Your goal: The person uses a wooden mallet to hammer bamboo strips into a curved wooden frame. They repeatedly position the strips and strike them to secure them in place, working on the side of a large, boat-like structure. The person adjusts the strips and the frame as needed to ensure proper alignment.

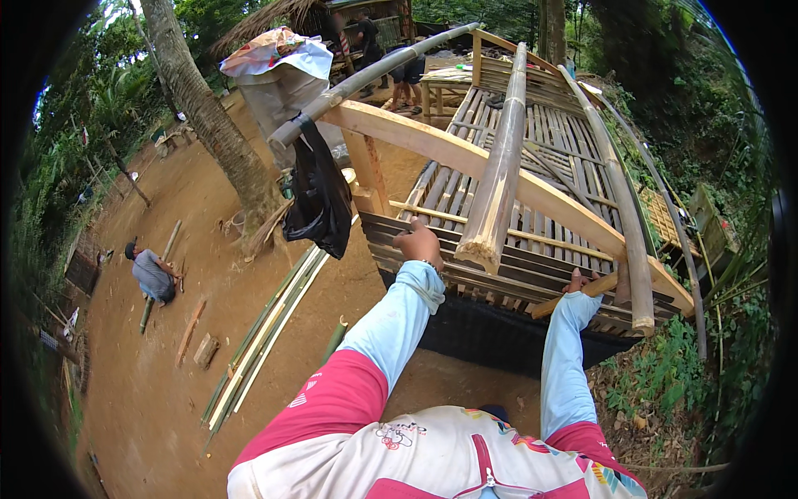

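Note:
My left hand (pixel 420 244) is closed over the upper edge of the dark slatted end panel (pixel 382 235) of a bamboo platform. Its fingertips are hidden behind the slats. Farther right, my right hand (pixel 577 283) grips the same panel beside a short pale wooden piece (pixel 544 308); most of its fingers are hidden. Between my hands the cut end of a thick bamboo pole (pixel 490 229) juts toward me. A curved wooden beam (pixel 465 154) crosses above the panel, under the pole. Black sheeting (pixel 490 337) hangs below the slats.
A black plastic bag (pixel 317 200) hangs from another bamboo pole (pixel 366 79) at the left. Split bamboo strips (pixel 266 333) lie on the dirt ground near a tree trunk (pixel 204 108). A person (pixel 155 274) squats at far left; others stand behind. Plants (pixel 665 366) border the right side.

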A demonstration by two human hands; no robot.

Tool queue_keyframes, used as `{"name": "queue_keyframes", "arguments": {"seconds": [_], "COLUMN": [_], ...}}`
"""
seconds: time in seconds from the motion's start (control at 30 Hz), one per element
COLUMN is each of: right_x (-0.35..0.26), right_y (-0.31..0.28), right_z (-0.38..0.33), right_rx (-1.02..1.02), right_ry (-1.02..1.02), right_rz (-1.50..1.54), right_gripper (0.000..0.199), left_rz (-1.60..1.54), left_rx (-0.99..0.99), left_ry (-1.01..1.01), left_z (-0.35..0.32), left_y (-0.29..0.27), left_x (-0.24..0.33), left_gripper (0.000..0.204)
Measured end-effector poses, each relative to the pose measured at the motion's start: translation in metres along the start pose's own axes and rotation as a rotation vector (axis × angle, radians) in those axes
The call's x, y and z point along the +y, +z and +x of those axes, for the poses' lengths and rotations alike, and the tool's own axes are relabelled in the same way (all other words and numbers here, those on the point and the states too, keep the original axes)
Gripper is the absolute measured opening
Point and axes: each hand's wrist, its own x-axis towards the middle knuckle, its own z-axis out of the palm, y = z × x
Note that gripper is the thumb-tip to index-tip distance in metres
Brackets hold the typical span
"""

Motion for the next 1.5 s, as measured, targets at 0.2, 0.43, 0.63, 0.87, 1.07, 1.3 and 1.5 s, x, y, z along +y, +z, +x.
{"name": "queue_keyframes", "arguments": {"seconds": [0.2,0.43,0.63,0.87,1.07,1.3,1.5], "right_x": [0.016,0.084,0.017,-0.01,-0.014,0.049,0.0], "right_y": [-0.031,-0.092,-0.063,0.014,0.057,0.052,0.098], "right_z": [0.012,-0.028,-0.061,-0.05,-0.06,-0.032,-0.059], "right_rx": [-0.095,-0.262,-0.778,-0.995,-0.708,-0.413,-0.341], "right_ry": [-0.103,0.089,-0.249,-0.44,0.243,-0.088,-0.371], "right_rz": [-0.062,-0.052,-0.355,-0.313,0.264,-0.509,-0.89], "right_gripper": [0.045,0.034,0.015,0.03,0.044,0.053,0.047], "left_rz": [0.046,0.094,0.103,0.117,-0.024,-0.012,0.034], "left_rx": [0.018,0.056,0.061,0.074,0.022,-0.077,-0.174], "left_ry": [0.037,0.142,0.166,0.142,0.088,-0.016,-0.007], "left_z": [-0.003,0.018,0.041,0.009,0.015,0.016,0.022], "left_y": [0.002,0.006,0.004,0.0,0.0,-0.008,-0.016], "left_x": [0.002,-0.017,-0.032,-0.007,-0.014,-0.006,-0.004], "left_gripper": [0.048,0.049,0.05,0.047,0.045,0.045,0.048]}}
